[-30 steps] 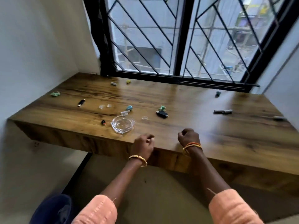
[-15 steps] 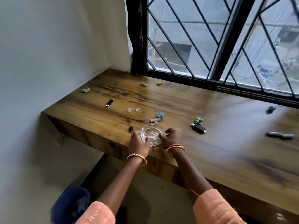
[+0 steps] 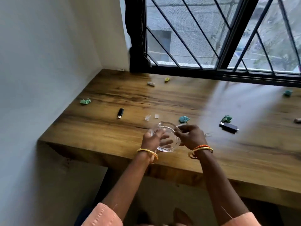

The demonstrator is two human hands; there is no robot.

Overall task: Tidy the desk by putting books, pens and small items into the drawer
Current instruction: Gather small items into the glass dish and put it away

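A clear glass dish (image 3: 164, 145) is tilted up over the front edge of the wooden desk (image 3: 187, 101). My left hand (image 3: 152, 138) grips its left rim, with fingers seen through the glass. My right hand (image 3: 189, 137) holds its right rim and also seems to pinch a small white stick. Scattered on the desk are a black USB stick (image 3: 120, 113), two clear plastic bits (image 3: 151, 117), crumpled green papers (image 3: 85, 101) (image 3: 184, 119) (image 3: 226, 119), a black adapter (image 3: 228, 127) and a white cap (image 3: 151, 83).
A white wall borders the desk on the left. A barred window (image 3: 219, 38) runs along the back. A yellow-green scrap (image 3: 167, 79) lies near the sill, another green scrap (image 3: 287, 93) at far right. A dark bin shows under the desk at bottom left.
Both hands moved left from the desk's front edge to the glass dish, took hold of it and tilted it up off the desk. The view swung left and closer.
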